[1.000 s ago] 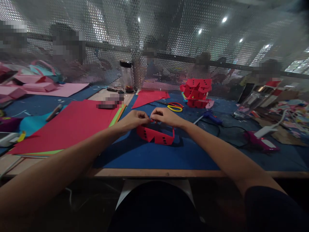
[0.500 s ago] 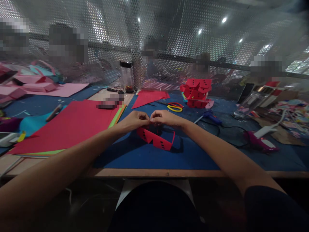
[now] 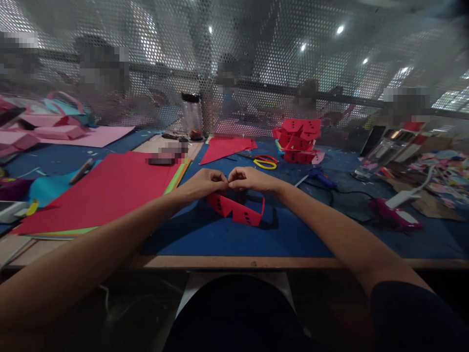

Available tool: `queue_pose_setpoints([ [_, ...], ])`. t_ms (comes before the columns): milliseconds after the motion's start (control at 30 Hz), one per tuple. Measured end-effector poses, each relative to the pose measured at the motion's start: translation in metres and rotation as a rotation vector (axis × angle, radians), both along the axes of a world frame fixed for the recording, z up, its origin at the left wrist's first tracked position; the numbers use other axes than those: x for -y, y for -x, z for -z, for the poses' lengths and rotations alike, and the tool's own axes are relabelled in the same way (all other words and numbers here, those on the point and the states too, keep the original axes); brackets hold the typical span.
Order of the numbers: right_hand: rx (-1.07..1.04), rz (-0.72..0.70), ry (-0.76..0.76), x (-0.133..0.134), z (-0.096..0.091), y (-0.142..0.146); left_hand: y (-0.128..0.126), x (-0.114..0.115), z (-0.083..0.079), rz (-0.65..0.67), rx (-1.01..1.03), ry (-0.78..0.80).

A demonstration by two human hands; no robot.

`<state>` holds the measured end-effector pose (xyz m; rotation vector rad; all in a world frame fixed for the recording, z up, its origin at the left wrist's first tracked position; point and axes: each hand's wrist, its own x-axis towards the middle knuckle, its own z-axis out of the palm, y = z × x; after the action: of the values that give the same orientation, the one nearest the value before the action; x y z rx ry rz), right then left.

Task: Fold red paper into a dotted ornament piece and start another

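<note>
Where left hand (image 3: 208, 181) meets right hand (image 3: 253, 178), red mask (image 3: 239, 212) extends below.

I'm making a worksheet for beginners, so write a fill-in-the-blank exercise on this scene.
The left hand and right hand pinch a paper band coloured ____.
Its spots are ____.
The scissors have one red handle and one ____ handle.
The large red sheet lies on the person's ____ side.
Missing words: red; black; yellow; left.
</note>
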<state>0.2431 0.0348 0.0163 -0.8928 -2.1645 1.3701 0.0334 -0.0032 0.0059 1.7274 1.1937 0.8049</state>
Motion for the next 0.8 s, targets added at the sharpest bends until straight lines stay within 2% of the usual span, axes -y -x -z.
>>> queue_pose_setpoints([
  [200,0.017,-0.01,-0.081,-0.0016,0.0013,0.0002,-0.0008,0.0005,-0.0021,-0.01,-0.029,-0.023],
  [433,0.067,0.019,-0.248,-0.004,0.0025,0.0018,0.0005,-0.0023,0.0003,-0.006,-0.051,-0.05],
  [800,0.163,0.035,-0.468,-0.0034,0.0058,-0.0004,0.0013,-0.0012,-0.0046,-0.084,-0.153,-0.124],
])
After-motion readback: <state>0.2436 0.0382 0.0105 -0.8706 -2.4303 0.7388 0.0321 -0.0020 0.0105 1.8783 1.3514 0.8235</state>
